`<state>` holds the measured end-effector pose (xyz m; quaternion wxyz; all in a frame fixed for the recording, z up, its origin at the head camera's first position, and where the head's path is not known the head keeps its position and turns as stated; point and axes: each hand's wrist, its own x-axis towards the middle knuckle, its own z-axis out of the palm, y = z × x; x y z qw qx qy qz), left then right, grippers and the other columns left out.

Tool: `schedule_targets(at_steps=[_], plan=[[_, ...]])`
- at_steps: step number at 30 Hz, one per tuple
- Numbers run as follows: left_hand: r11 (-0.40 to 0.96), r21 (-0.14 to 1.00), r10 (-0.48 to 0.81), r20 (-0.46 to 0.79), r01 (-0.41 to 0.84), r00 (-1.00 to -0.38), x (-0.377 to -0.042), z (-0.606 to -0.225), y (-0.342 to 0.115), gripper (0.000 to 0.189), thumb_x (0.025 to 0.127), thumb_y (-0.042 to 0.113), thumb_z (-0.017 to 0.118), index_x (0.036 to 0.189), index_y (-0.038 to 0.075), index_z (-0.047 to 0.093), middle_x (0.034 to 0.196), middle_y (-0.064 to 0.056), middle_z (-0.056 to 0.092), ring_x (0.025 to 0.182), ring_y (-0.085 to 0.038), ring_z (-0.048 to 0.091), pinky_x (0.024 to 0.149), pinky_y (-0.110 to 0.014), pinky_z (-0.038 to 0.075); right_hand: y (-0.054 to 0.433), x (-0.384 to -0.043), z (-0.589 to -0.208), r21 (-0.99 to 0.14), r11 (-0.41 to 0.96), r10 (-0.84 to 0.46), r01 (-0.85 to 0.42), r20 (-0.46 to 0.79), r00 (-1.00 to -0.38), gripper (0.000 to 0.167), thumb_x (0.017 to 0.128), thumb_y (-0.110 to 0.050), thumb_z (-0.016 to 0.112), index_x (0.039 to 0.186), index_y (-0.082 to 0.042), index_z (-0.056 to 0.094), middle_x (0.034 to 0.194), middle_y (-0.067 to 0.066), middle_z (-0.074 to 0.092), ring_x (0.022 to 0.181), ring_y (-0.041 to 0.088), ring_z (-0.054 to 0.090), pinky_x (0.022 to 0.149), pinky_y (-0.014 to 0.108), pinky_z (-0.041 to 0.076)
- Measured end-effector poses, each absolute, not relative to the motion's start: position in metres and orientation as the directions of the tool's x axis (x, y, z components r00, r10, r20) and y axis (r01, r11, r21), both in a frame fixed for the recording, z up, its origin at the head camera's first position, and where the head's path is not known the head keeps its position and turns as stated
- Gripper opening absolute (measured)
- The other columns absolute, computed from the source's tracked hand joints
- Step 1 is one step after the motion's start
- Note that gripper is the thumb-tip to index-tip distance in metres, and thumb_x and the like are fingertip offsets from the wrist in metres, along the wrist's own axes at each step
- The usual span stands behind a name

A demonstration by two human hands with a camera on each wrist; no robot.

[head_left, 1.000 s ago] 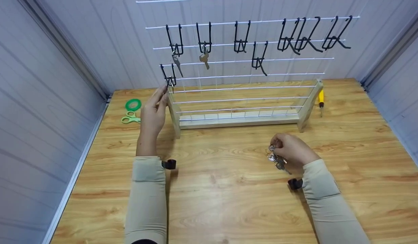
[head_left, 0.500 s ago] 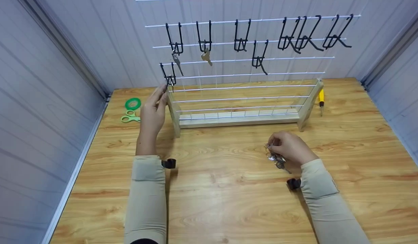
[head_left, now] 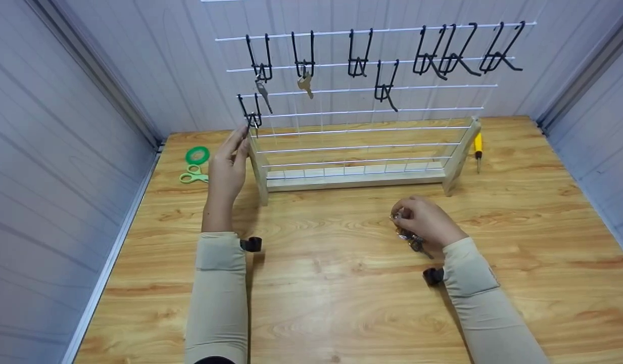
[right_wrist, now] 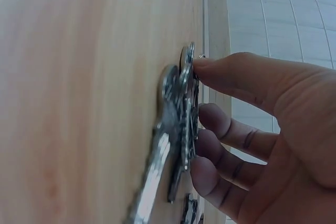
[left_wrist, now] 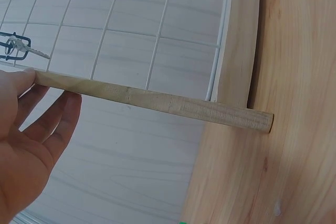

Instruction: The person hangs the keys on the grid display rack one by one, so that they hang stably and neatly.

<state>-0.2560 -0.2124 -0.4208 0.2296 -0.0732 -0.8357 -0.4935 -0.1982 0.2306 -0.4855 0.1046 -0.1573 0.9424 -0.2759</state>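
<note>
My right hand (head_left: 426, 220) pinches a bunch of metal keys (head_left: 415, 243) just over the table, in front of the rack's right half. In the right wrist view the keys (right_wrist: 184, 114) hang from thumb and fingertips, one long key nearest the camera. My left hand (head_left: 228, 164) holds the left wooden post (left_wrist: 157, 100) of a white wire grid rack, thumb on one side and fingers on the other. Close by its fingertips, a key (left_wrist: 31, 49) hangs on a black hook. Higher up, a silver key (head_left: 263, 95) and a brass-coloured key (head_left: 305, 85) hang on two other hooks.
Several black hooks (head_left: 359, 55) sit on the upper grid wires. Green tape (head_left: 197, 155) and green-handled scissors (head_left: 192, 174) lie left of the rack, a yellow screwdriver (head_left: 478, 149) right of it. Walls (head_left: 63, 151) enclose the table (head_left: 316, 283).
My right hand has shifted slightly left with the keys, and its fingers cover more of the rings. The brass-coloured key swings on its hook. My left hand stays put.
</note>
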Motion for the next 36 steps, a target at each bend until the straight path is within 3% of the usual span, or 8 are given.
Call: schedule_targets(at_steps=[6, 13, 21, 36], plan=[[0.495, 0.798, -0.106, 0.448, 0.344, -0.888, -0.256, -0.421, -0.212, 0.043, 0.113, 0.026, 0.055, 0.154, 0.013, 0.06, 0.161, -0.009, 0.057, 0.141, -0.025, 0.063, 0.106, -0.041, 0.064, 0.231, -0.198, -0.486, -0.575, 0.79, -0.349, -0.214, -0.134, -0.927, 0.009, 0.103, -0.019, 0.072, 0.103, -0.011, 0.07, 0.103, 0.01, 0.063, 0.091, 0.022, 0.061, 0.078, 0.035, 0.051], [0.493, 0.797, -0.099, 0.449, 0.348, -0.888, -0.255, -0.422, -0.212, 0.043, 0.113, 0.027, 0.055, 0.154, 0.013, 0.059, 0.162, -0.009, 0.056, 0.141, -0.026, 0.063, 0.108, -0.043, 0.064, 0.23, -0.196, -0.483, -0.581, 0.782, -0.351, -0.225, -0.112, -0.93, 0.01, 0.102, -0.016, 0.073, 0.094, -0.011, 0.069, 0.103, 0.01, 0.064, 0.089, 0.02, 0.063, 0.078, 0.032, 0.052], [0.483, 0.813, -0.106, 0.423, 0.325, -0.9, -0.256, -0.421, -0.212, 0.043, 0.114, 0.028, 0.053, 0.154, 0.015, 0.059, 0.163, -0.008, 0.056, 0.142, -0.026, 0.062, 0.109, -0.043, 0.063, 0.22, -0.187, -0.457, -0.643, 0.737, -0.352, -0.208, -0.102, -0.93, 0.01, 0.102, -0.021, 0.073, 0.099, -0.012, 0.069, 0.096, 0.006, 0.073, 0.086, 0.018, 0.066, 0.073, 0.03, 0.055], [0.475, 0.815, -0.108, 0.429, 0.333, -0.897, -0.255, -0.42, -0.211, 0.042, 0.114, 0.026, 0.054, 0.155, 0.016, 0.059, 0.163, -0.007, 0.055, 0.144, -0.026, 0.061, 0.109, -0.041, 0.063, 0.191, -0.141, -0.394, -0.723, 0.605, -0.442, -0.333, 0.043, -0.896, 0.009, 0.101, -0.031, 0.077, 0.098, -0.023, 0.075, 0.096, -0.007, 0.08, 0.09, 0.01, 0.073, 0.077, 0.022, 0.061]])
